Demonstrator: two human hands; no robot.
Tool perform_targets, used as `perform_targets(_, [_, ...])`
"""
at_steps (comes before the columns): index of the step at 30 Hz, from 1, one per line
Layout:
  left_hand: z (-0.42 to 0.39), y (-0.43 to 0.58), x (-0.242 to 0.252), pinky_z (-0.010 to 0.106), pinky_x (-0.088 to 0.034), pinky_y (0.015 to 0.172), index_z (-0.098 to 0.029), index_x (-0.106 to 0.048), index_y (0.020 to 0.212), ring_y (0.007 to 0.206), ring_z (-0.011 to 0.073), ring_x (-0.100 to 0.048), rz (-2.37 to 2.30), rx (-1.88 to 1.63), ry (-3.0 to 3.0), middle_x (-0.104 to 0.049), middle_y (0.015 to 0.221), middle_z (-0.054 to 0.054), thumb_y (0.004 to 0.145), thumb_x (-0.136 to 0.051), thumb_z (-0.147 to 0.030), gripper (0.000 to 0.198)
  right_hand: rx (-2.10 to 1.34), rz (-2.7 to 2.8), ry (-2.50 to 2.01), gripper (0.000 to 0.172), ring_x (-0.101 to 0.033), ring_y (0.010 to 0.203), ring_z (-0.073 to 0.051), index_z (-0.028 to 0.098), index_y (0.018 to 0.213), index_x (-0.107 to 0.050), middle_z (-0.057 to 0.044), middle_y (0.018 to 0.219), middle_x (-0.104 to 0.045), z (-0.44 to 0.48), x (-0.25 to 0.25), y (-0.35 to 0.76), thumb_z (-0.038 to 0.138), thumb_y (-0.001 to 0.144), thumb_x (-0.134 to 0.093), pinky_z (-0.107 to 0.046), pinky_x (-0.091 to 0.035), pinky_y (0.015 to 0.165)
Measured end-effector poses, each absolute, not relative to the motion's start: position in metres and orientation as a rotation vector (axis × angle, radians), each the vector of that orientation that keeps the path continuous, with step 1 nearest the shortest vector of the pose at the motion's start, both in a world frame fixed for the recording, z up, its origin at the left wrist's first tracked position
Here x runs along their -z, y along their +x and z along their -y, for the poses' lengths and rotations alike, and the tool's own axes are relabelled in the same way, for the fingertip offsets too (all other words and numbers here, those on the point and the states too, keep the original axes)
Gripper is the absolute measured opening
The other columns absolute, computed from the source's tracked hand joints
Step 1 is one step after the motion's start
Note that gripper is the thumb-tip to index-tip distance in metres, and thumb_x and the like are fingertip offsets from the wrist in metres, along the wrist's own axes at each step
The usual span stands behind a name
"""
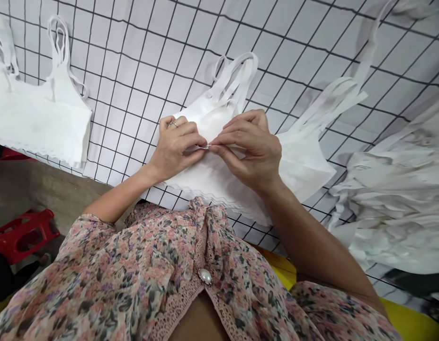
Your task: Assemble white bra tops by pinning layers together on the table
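A white strappy bra [215,177] lies spread on the table in front of me, its looped straps [246,71] pointing away. Over its middle, my left hand [180,144] has thumb and forefinger closed on a thin white bit of the bra. My right hand [253,147] pinches the same bit from the other side, fingertips almost touching the left ones. Whether this bit is a fabric edge or a thread is too small to tell. The bra's right part stretches out beyond my right wrist, and my hands hide some of its middle.
Another white bra [45,113] lies at the left. A heap of white garments [400,189] is piled at the right. The table cover [134,61] is white with a black grid. A red plastic stool [25,234] stands on the floor at lower left.
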State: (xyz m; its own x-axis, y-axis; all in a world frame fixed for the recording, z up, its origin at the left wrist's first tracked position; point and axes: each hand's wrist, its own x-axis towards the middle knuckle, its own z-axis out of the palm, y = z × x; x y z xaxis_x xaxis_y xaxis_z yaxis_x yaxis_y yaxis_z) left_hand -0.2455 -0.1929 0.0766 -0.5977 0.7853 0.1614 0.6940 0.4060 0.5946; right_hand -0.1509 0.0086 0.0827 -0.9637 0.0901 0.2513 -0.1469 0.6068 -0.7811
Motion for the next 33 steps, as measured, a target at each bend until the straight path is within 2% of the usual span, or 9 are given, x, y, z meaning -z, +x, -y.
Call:
perform_targets(4, [0.192, -0.246, -0.078, 0.048, -0.037, 0.111, -0.030, -0.077, 0.097, 0.096, 0.0221, -0.059, -2.498, -0.948, 1.317, -0.063, 0.082, -0.002, 0.109, -0.067, -0.036, 0.017, -1.265, 2.582, 0.058, 0.034, -0.067, 0.105, -0.032, 0.032, 0.091, -0.077, -0.005, 0.084, -0.071, -0.009, -0.081, -0.150, 0.060, 0.107, -0.066, -0.060, -0.053, 0.099])
perform_targets(12, [0.192, -0.247, -0.077, 0.048, -0.037, 0.110, -0.030, -0.076, 0.094, 0.093, 0.0216, -0.056, -2.482, -0.938, 1.309, -0.063, 0.082, -0.002, 0.108, -0.068, -0.036, 0.018, -1.170, 2.602, 0.149, 0.023, -0.067, 0.107, -0.030, 0.033, 0.094, -0.076, -0.004, 0.086, -0.072, -0.014, -0.079, -0.150, 0.047, 0.108, -0.066, -0.059, -0.053, 0.103])
perform_targets(20, [0.193, -0.250, -0.082, 0.049, -0.036, 0.111, -0.031, -0.077, 0.093, 0.094, 0.0220, -0.055, -2.450, -0.912, 1.281, -0.063, 0.083, -0.002, 0.108, -0.068, -0.041, 0.020, -1.049, 2.767, 0.256, 0.030, -0.067, 0.105, -0.031, 0.030, 0.085, -0.071, -0.004, 0.083, -0.071, -0.021, -0.093, -0.157, 0.044, 0.109, -0.059, -0.065, -0.051, 0.102])
perform_targets(23, [0.193, -0.250, -0.083, 0.049, -0.036, 0.112, -0.033, -0.077, 0.092, 0.095, 0.0224, -0.054, -2.450, -0.885, 1.255, -0.062, 0.083, -0.002, 0.107, -0.069, -0.045, 0.021, -1.069, 2.842, 0.303, 0.035, -0.066, 0.102, -0.033, 0.029, 0.080, -0.067, -0.005, 0.079, -0.068, -0.025, -0.106, -0.164, 0.046, 0.109, -0.055, -0.068, -0.049, 0.102])
perform_targets(27, [0.194, -0.251, -0.081, 0.049, -0.035, 0.113, -0.033, -0.078, 0.091, 0.096, 0.0227, -0.056, -2.475, -0.894, 1.251, -0.060, 0.080, -0.002, 0.107, -0.070, -0.045, 0.021, -1.025, 2.929, 0.467, 0.040, -0.064, 0.100, -0.030, 0.026, 0.075, -0.060, -0.006, 0.073, -0.061, -0.027, -0.113, -0.174, 0.040, 0.111, -0.050, -0.066, -0.050, 0.101])
perform_targets(30, [0.195, -0.252, -0.080, 0.049, -0.035, 0.112, -0.034, -0.080, 0.091, 0.095, 0.0223, -0.057, -2.478, -0.903, 1.251, -0.061, 0.080, -0.002, 0.107, -0.070, -0.044, 0.021, -1.054, 2.923, 0.536, 0.045, -0.064, 0.099, -0.029, 0.025, 0.069, -0.054, -0.005, 0.069, -0.058, -0.027, -0.107, -0.180, 0.036, 0.112, -0.049, -0.066, -0.047, 0.106])
perform_targets(33, [0.196, -0.254, -0.081, 0.048, -0.035, 0.112, -0.032, -0.081, 0.095, 0.092, 0.0210, -0.058, -2.458, -0.954, 1.247, -0.065, 0.082, -0.002, 0.107, -0.070, -0.043, 0.020, -1.139, 2.852, 0.545, 0.046, -0.066, 0.100, -0.029, 0.024, 0.068, -0.061, -0.004, 0.068, -0.061, -0.034, -0.101, -0.187, 0.039, 0.111, -0.054, -0.067, -0.045, 0.110])
